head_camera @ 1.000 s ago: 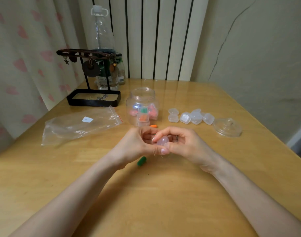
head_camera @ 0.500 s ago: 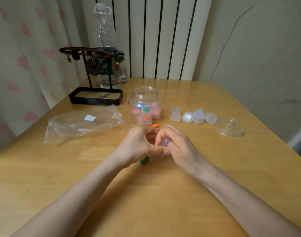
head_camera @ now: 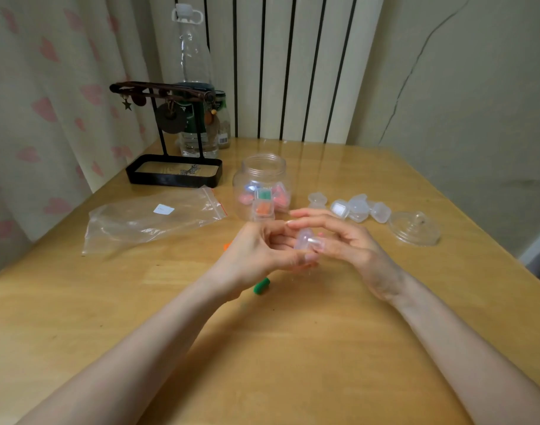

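Note:
My left hand [head_camera: 256, 256] and my right hand [head_camera: 351, 245] meet above the middle of the wooden table [head_camera: 293, 348]. Between them is a small clear plastic box [head_camera: 308, 240], its lid seemingly swung open. My left thumb and curled fingers pinch it from the left. My right hand holds its right side, index and middle fingers stretched out above it. A green earplug [head_camera: 261, 286] lies on the table just below my left hand. An orange piece [head_camera: 226, 246] peeks out behind that hand.
An open clear jar [head_camera: 264, 167] behind my hands holds little boxes with coloured plugs. Several empty small boxes [head_camera: 357, 207] and a glass lid [head_camera: 414, 230] lie to the right. A zip bag [head_camera: 152, 220], a black jewellery stand [head_camera: 173, 174] and a bottle [head_camera: 195, 87] are on the left.
The right fingers that were curled over the small box have stretched out, and the box now shows between the hands with its lid apart. Both hands stayed in place.

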The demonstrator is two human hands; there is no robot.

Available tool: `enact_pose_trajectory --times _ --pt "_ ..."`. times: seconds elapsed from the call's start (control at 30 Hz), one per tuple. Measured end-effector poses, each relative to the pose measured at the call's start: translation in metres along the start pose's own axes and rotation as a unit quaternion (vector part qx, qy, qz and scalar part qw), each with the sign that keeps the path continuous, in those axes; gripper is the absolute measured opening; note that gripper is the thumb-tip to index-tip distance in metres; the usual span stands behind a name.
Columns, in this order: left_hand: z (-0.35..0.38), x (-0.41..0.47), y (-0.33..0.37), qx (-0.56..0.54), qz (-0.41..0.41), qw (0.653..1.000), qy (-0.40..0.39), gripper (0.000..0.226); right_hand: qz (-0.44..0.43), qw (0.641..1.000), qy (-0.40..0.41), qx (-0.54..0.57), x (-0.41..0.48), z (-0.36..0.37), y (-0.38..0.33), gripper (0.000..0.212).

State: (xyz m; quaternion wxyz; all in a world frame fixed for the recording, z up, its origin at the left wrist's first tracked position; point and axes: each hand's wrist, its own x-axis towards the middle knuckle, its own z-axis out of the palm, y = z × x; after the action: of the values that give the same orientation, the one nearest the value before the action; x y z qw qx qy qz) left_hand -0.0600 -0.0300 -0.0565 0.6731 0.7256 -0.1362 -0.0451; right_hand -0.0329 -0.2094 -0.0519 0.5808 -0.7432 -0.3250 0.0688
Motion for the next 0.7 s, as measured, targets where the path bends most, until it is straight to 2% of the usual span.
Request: enact_pose_trajectory --times 0.1,0.2,0.37,0.53,0.7 --pt "-0.002 0.000 -0.002 0.013 0.021 1.000 0.020 0.037 0.022 0.993 -0.041 0.105 -0.002 0.007 0.003 0.037" --pt "0.000 0.000 -0.004 0.029 0.042 0.997 0.050 0.041 0.021 0.987 -0.024 0.156 -0.001 0.014 0.003 0.043" --pt "0.002 -0.001 -0.005 0.027 0.063 0.995 0.076 0.039 0.002 0.984 0.014 0.176 0.000 0.018 0.000 0.035" --pt "0.003 -0.002 -0.006 0.002 0.058 0.995 0.075 0.045 -0.003 0.984 0.040 0.175 0.000 0.022 -0.003 0.033" --pt "0.003 -0.002 -0.007 -0.014 0.051 0.996 0.071 0.039 0.009 0.982 0.049 0.180 0.000 0.022 -0.003 0.032"
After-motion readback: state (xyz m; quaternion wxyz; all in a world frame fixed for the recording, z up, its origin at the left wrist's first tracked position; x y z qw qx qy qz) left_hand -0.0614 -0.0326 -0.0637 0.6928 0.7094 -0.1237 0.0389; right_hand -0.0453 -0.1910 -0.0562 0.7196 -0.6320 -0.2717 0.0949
